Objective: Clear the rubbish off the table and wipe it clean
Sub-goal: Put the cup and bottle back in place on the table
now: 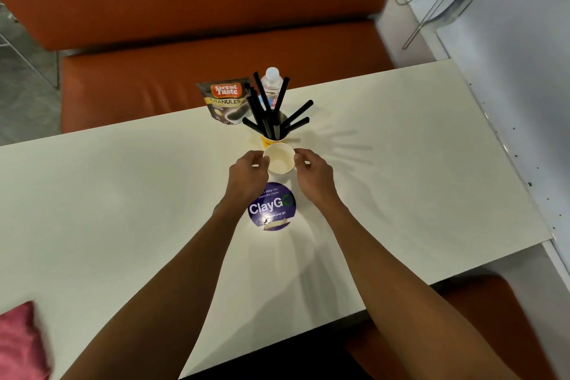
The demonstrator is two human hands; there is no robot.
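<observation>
On the cream table (123,194), just beyond a round purple sticker (271,207): small empty cream paper cup (279,160). Pinched at the rim from either side by curled fingers of left hand (248,174) and right hand (314,171). Directly behind: yellow paper cup (266,141) of black straws (268,108), dark coffee-granule pouch (223,102), clear plastic bottle (271,80).

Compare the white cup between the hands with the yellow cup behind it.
The white cup is empty; the yellow cup holds black straws. The white cup sits flanked by the left hand and right hand; the yellow cup stands untouched. Both are upright.
</observation>
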